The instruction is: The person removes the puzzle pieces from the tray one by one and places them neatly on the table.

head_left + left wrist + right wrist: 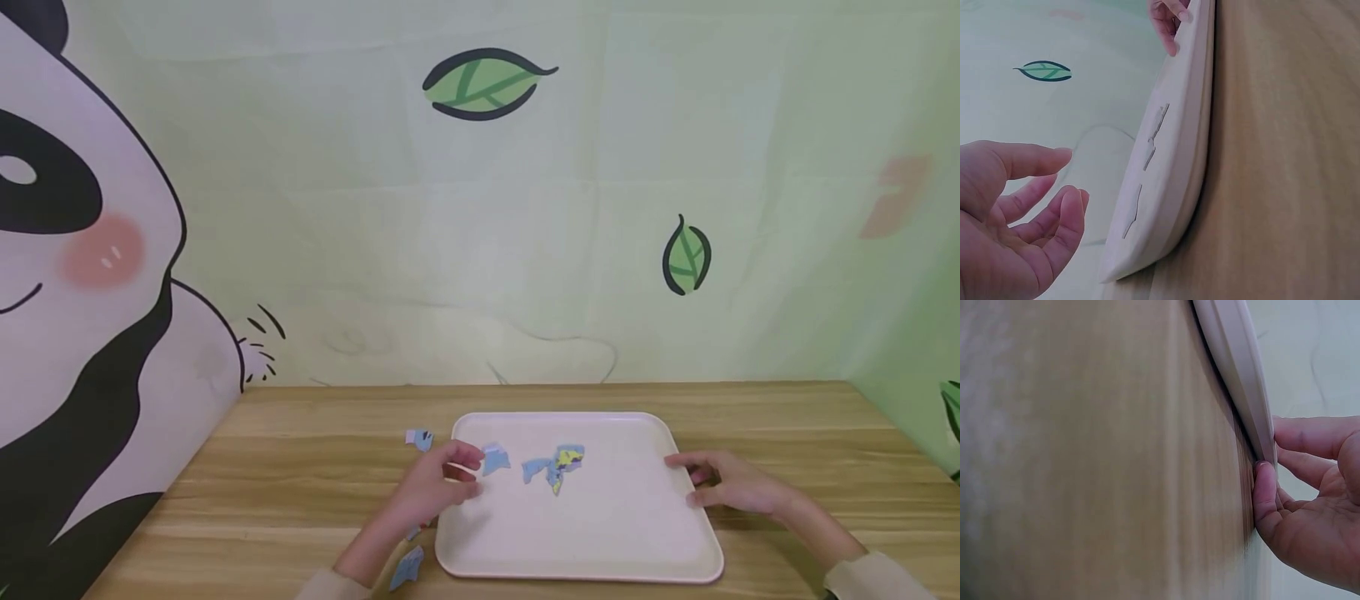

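A white rectangular tray (622, 529) lies on the wooden table, with flat blue puzzle pieces on it. One light blue piece (496, 460) sits near the tray's left side; to its right is a small joined-looking cluster of blue and yellow pieces (567, 458). My left hand (438, 483) hovers over the tray's left edge, close beside the single piece. In the left wrist view its loosely bent fingers (1072, 215) have nothing between them. My right hand (731, 479) pinches the tray's right rim, thumb (1265, 487) on the outer side and fingers over the top.
Left of the tray more pieces lie on the table (285, 492): a blue and white piece (422, 439) at the back, a blue piece (407, 568) in front, and others partly hidden by my left wrist. A wall with a panda and leaf drawings stands behind.
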{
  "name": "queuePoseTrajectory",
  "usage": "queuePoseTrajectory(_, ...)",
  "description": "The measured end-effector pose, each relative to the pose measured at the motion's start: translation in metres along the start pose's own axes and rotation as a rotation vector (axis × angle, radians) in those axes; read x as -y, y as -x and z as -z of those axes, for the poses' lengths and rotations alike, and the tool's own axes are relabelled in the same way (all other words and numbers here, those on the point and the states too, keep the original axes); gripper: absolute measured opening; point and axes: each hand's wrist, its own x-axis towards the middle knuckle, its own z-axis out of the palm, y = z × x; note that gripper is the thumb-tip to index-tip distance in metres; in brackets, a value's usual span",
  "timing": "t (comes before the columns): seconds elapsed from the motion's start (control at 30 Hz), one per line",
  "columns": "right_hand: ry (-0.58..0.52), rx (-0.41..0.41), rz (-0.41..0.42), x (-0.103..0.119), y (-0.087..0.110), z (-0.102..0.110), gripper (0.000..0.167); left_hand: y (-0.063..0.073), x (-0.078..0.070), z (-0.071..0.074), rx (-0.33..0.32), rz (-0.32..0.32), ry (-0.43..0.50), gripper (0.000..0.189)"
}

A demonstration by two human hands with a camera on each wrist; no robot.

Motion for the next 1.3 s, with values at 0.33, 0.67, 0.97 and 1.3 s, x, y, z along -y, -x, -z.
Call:
queuePoseTrajectory(0.33,0.016,-0.015,-0.007,0.0,0.001,0.0,0.06,-0.025,-0.003,-0.007,-0.035,0.055,0.029,0.033)
queuePoseTrajectory(0.67,0.005,-0.013,-0.017,-0.001,0.002,0.0,0.059,-0.044,0.0,-0.011,-0.021,0.12,0.065,0.036)
queuePoseTrajectory(0.97,0.008,-0.011,-0.037,0.0,0.002,-0.001,0.06,-0.057,0.006,-0.01,-0.006,0.191,0.014,0.041)
queuePoseTrajectory(1.3,0.016,-0.017,-0.025,0.001,0.001,0.0,0.059,-0.065,0.008,-0.012,0.024,0.198,-0.116,0.037)
